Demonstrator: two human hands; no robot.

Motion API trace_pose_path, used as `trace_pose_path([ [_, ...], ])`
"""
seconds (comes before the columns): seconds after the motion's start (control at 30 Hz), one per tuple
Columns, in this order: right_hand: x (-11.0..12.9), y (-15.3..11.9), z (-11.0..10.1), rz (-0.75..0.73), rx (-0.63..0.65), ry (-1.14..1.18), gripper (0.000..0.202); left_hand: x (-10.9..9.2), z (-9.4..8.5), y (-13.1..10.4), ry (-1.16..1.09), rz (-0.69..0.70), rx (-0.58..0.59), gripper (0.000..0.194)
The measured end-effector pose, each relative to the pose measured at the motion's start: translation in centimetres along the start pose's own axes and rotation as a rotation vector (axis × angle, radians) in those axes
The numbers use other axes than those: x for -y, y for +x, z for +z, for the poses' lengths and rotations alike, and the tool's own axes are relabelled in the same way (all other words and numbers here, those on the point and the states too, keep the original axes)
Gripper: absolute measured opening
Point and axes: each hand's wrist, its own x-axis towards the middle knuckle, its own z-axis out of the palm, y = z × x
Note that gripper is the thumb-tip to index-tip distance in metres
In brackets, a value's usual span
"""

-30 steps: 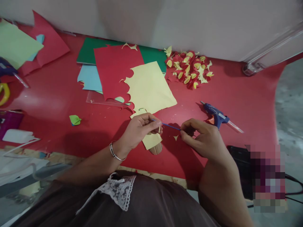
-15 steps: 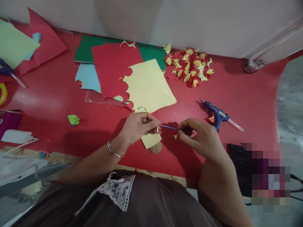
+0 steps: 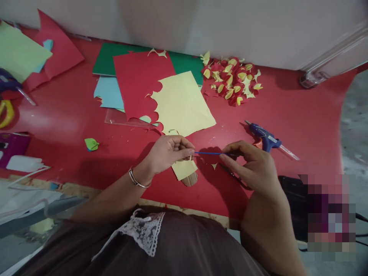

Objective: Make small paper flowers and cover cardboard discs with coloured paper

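A thin blue stick runs level between my two hands. Its left end is pinched by my left hand, which also has a small pale yellow bit at its fingertips. The thumb and fingers of my right hand close on the other end. Below my left hand lie a small yellow paper piece and a brown striped oval piece. Scissors, partly hidden, lie under my right hand. A yellow sheet with scalloped cuts is just beyond my left hand.
A blue glue gun lies right of my right hand. Behind it is a pile of red and yellow paper pieces. Red and green sheets lie at the back. A green folded piece and a white bottle are at left.
My right hand has moved slightly right, and more of the blue stick shows between my hands. The scissors beneath my right hand have come into view. The whole view has shifted slightly.
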Motion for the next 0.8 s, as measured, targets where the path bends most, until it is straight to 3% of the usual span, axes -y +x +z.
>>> trace_pose_path([
  [0.13, -0.7, 0.1, 0.1, 0.132, -0.129, 0.196, 0.019, -0.1, 0.0, 0.0, -0.025, -0.036, -0.017, 0.024],
  [0.23, -1.2, 0.3, 0.4, 0.225, -0.140, 0.407, 0.027, -0.2, 0.0, 0.0, -0.073, -0.039, -0.015, 0.025],
  [0.53, -1.3, 0.3, 0.9, 0.351, -0.030, 0.608, 0.040, -0.3, -0.1, 0.1, -0.103, -0.066, 0.008, 0.031],
  [0.67, -0.9, 0.3, 1.5, 0.299, 0.043, 0.574, 0.037, 0.0, 0.1, 0.3, -0.154, -0.078, -0.017, 0.033],
  [0.8, 0.2, 0.5, 3.0, 0.229, 0.147, 0.551, 0.038, 0.2, 0.7, 0.3, -0.224, 0.024, -0.057, 0.033],
])
